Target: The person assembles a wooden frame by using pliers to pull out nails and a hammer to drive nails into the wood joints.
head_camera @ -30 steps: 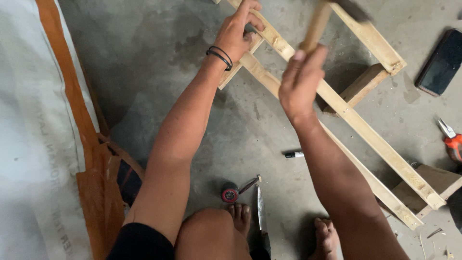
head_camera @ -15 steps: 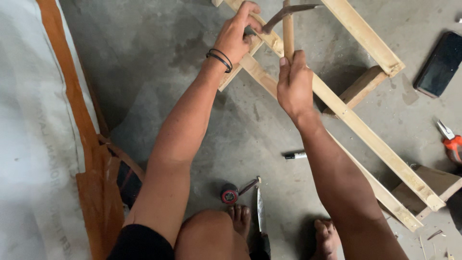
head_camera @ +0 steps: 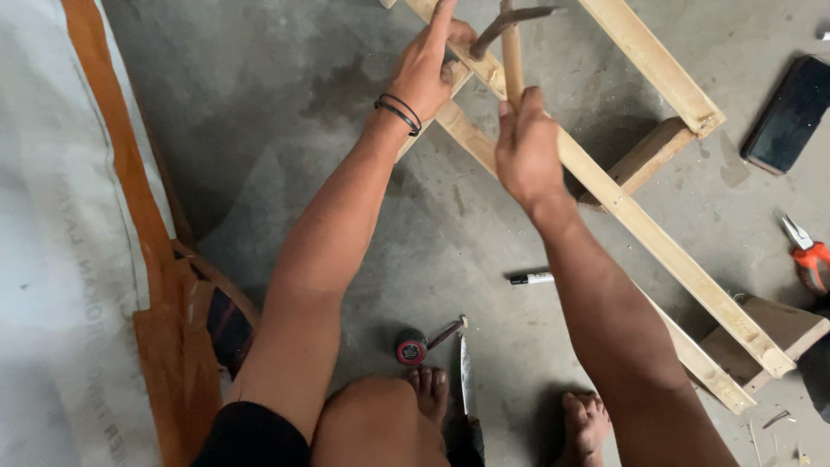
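Wooden frame [head_camera: 657, 238] under both hands, left hand [head_camera: 430, 65] pinching it, right hand [head_camera: 527, 147] gripping hammer [head_camera: 512, 35]

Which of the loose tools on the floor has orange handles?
The pliers at the right edge, past the wooden frame. The marker is white and black; the knife by the foot is bare metal.

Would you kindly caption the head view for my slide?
Right hand holds a hammer over a wooden frame steadied by the left hand.

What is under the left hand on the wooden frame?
The left hand presses on a slat of the wooden frame, beside the hammer in the right hand. Whether it pins a nail there is hidden.
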